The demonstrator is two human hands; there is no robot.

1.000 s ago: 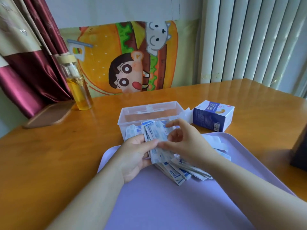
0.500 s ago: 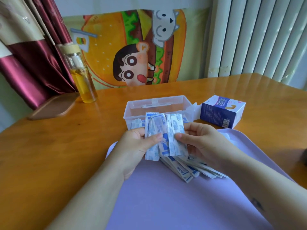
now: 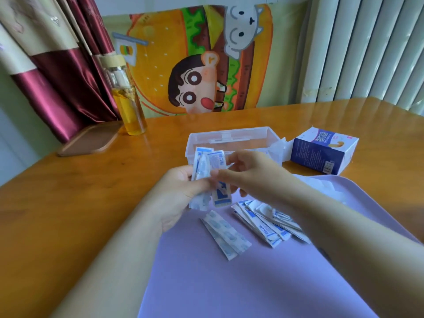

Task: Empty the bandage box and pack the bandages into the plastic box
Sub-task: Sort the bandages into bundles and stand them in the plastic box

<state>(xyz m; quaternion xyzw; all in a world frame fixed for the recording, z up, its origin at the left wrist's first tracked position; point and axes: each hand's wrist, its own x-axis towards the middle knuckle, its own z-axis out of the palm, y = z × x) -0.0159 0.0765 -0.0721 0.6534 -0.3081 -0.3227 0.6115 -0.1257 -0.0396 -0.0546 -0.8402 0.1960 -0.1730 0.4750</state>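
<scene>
My left hand (image 3: 181, 191) grips a bunch of white-and-blue wrapped bandages (image 3: 208, 161), held upright just in front of the clear plastic box (image 3: 231, 134). My right hand (image 3: 245, 173) pinches the same bunch from the right side. A pile of loose bandages (image 3: 266, 220) lies on the purple tray (image 3: 229, 283) under my right wrist. A separate bandage (image 3: 226, 234) lies flat to the left of that pile. The blue-and-white bandage box (image 3: 321, 152) lies on its side to the right of the plastic box, its flap open.
A glass bottle (image 3: 128, 104) of yellow liquid stands at the back left on the wooden table (image 3: 80, 180), beside a brown wooden board (image 3: 89, 138). A cartoon cushion (image 3: 199, 60) leans behind the table. Curtains hang at left, blinds at right.
Both hands lifted the bunch higher and squeezed it narrower. One bandage now lies alone on the tray, left of the pile. The camera moved closer.
</scene>
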